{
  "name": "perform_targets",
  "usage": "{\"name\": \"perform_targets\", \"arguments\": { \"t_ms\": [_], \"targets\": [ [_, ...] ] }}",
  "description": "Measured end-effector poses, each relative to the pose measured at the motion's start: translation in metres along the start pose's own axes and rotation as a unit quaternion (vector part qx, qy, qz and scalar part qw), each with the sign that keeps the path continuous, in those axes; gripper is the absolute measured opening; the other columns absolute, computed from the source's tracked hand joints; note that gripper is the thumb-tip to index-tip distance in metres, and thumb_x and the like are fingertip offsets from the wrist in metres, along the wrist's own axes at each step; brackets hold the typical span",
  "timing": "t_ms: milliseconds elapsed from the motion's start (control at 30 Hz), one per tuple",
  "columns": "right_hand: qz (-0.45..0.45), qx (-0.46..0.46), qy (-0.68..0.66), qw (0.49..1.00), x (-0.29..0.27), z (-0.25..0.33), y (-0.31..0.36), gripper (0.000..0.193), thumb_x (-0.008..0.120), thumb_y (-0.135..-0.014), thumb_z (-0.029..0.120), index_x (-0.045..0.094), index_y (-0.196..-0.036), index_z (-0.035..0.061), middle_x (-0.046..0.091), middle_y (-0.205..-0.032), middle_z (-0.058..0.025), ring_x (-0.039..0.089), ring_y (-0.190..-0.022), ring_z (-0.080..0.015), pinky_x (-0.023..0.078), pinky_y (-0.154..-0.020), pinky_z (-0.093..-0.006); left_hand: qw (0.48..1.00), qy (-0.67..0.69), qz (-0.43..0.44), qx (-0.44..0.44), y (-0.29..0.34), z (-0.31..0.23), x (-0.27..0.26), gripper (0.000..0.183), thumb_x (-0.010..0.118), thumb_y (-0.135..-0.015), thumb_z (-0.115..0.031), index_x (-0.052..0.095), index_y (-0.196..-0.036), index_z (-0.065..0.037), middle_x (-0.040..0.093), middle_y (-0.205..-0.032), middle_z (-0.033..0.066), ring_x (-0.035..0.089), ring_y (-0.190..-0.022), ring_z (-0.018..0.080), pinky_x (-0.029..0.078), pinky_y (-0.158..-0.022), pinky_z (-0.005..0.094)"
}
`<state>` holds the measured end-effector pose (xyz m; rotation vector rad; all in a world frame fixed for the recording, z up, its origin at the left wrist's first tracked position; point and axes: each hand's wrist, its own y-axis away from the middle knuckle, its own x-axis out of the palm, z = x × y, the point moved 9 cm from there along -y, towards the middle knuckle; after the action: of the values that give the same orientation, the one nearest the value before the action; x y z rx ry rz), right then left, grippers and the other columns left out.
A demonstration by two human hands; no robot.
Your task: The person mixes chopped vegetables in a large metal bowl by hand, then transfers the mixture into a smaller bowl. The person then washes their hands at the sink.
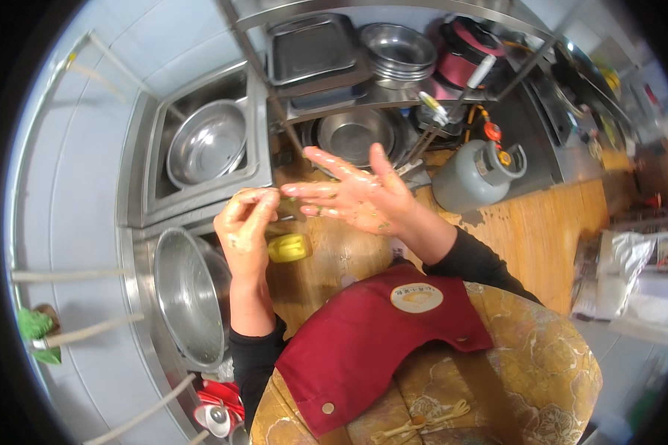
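My right hand [371, 199] is stretched out with the palm up and the fingers spread. Wet, shiny residue and small green bits cling to its palm and fingers. Beside its fingertips, my left hand [246, 230] is closed in a pinch, with thumb and fingers pressed together. A fingertip of the right hand meets or nearly meets this pinch; whether anything small is held there is hidden. Green flecks also stick to the left hand. Below the hands lies a yellow container [289, 248], and a large steel bowl [191, 300] stands to the left of my left forearm.
A steel sink [258, 167] at the left holds a round steel basin [208, 144]. Ahead, a metal rack carries trays [312, 52], stacked steel bowls [398, 52] and a red cooker [469, 55]. A grey gas cylinder [471, 178] stands at the right on the brown floor [531, 230].
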<state>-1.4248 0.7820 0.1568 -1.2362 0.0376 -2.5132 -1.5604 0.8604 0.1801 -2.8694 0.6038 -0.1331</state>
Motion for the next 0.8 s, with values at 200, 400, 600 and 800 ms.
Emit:
{"name": "perform_targets", "arguments": {
  "t_ms": [200, 400, 600, 800],
  "targets": [
    [-0.177, -0.159, -0.109, 0.965, -0.064, 0.075, 0.157, 0.081, 0.030, -0.090, 0.067, 0.022, -0.148, 0.0102, 0.029, -0.146, -0.0261, 0.028, -0.137, -0.0397, 0.030, -0.108, -0.0480, 0.886, 0.329, 0.245, -0.219, 0.033, -0.055, 0.164, 0.013, 0.064, -0.088, -0.016, 0.061, -0.091, -0.004, 0.045, -0.072, 0.0013, 0.039, -0.059, 0.0094, 0.032, -0.052, 0.0226],
    [-0.265, -0.340, -0.199, 0.880, -0.112, 0.143, 0.389, 0.070, 0.034, -0.094, 0.058, 0.030, -0.144, 0.0096, 0.035, -0.145, -0.0200, 0.035, -0.133, -0.0370, 0.033, -0.106, -0.0460, 0.712, 0.280, 0.621, 0.169, 0.124, -0.215, 0.382, 0.015, 0.068, -0.083, -0.017, 0.064, -0.088, -0.004, 0.049, -0.073, 0.0026, 0.043, -0.057, 0.0112, 0.033, -0.049, 0.0254],
    [-0.330, -0.489, -0.089, 0.803, -0.110, 0.192, 0.599, 0.064, 0.041, -0.094, 0.054, 0.039, -0.140, 0.0100, 0.045, -0.139, -0.0160, 0.039, -0.130, -0.0334, 0.034, -0.105, -0.0435, 0.534, 0.334, 0.684, 0.368, 0.208, -0.251, 0.556, 0.015, 0.072, -0.077, -0.019, 0.066, -0.085, -0.007, 0.051, -0.075, 0.0023, 0.046, -0.057, 0.0125, 0.034, -0.049, 0.0264],
    [-0.415, -0.576, -0.095, 0.698, -0.110, 0.206, 0.743, 0.064, 0.051, -0.090, 0.051, 0.042, -0.137, 0.0082, 0.048, -0.135, -0.0170, 0.041, -0.129, -0.0345, 0.036, -0.105, -0.0429, 0.480, 0.384, 0.659, 0.433, 0.236, -0.262, 0.681, 0.016, 0.076, -0.071, -0.020, 0.069, -0.082, -0.010, 0.054, -0.077, 0.0019, 0.049, -0.058, 0.0139, 0.034, -0.049, 0.0275]
  ]
}}
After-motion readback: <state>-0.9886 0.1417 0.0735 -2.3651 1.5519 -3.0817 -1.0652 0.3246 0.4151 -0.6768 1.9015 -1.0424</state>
